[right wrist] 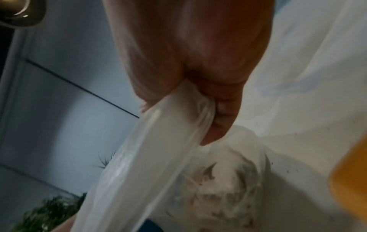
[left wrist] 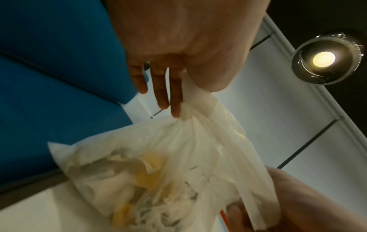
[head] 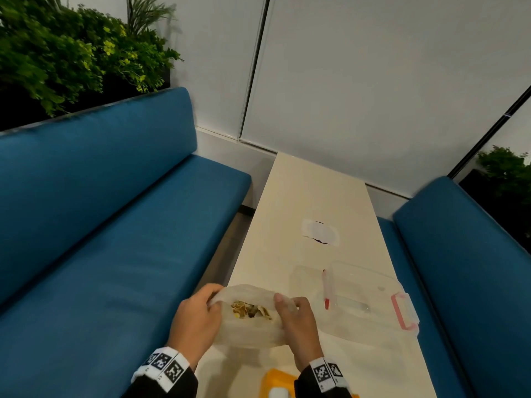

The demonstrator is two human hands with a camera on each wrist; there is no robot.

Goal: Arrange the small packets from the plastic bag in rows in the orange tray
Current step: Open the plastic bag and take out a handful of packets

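Note:
A thin white plastic bag point(head: 247, 331) sits at the near left of the cream table point(head: 304, 196), its mouth pulled wide. Small yellow and brown packets point(head: 250, 310) show inside it. My left hand point(head: 201, 314) grips the bag's left rim, and my right hand point(head: 293, 311) pinches the right rim. In the left wrist view the bag point(left wrist: 158, 172) hangs from my left hand point(left wrist: 178, 97), with yellow packets point(left wrist: 147, 174) showing through. The right wrist view has my right hand point(right wrist: 190, 100) clamped on a fold of the bag point(right wrist: 158, 157). A corner of the orange tray point(head: 275, 380) shows at the bottom edge.
A clear plastic box point(head: 359, 300) with pink latches stands just right of the bag, a red-and-white pen point(head: 326, 288) beside it. A small white wrapper point(head: 320, 232) lies mid-table. Blue benches point(head: 115, 225) flank the table on both sides.

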